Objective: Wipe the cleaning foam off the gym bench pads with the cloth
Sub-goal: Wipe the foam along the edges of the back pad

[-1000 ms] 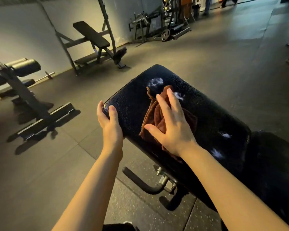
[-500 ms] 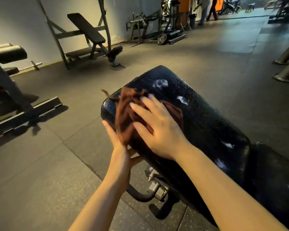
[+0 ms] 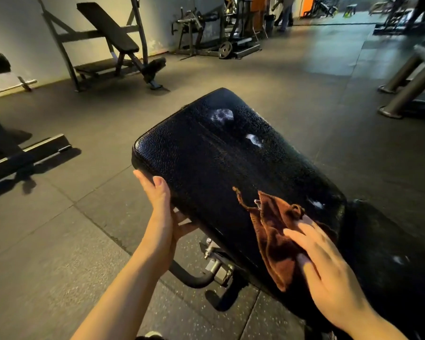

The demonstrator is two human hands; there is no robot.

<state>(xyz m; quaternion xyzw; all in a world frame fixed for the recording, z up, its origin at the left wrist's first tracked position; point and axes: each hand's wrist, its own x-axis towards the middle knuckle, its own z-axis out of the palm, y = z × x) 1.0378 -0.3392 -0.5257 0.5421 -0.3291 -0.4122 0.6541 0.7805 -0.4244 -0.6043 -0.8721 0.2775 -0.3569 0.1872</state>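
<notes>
Left hand (image 3: 161, 200) grips pad (image 3: 206, 163) edge; flat right hand (image 3: 326, 263) presses cloth (image 3: 272, 231). Sweep firmly toward foam (image 3: 222, 115) beyond fingertips.

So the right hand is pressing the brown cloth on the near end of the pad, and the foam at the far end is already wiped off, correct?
Not quite. In the head view the right hand does press the brown cloth on the near end of the pad, but the far end is not clean: two white foam patches remain there.
</notes>
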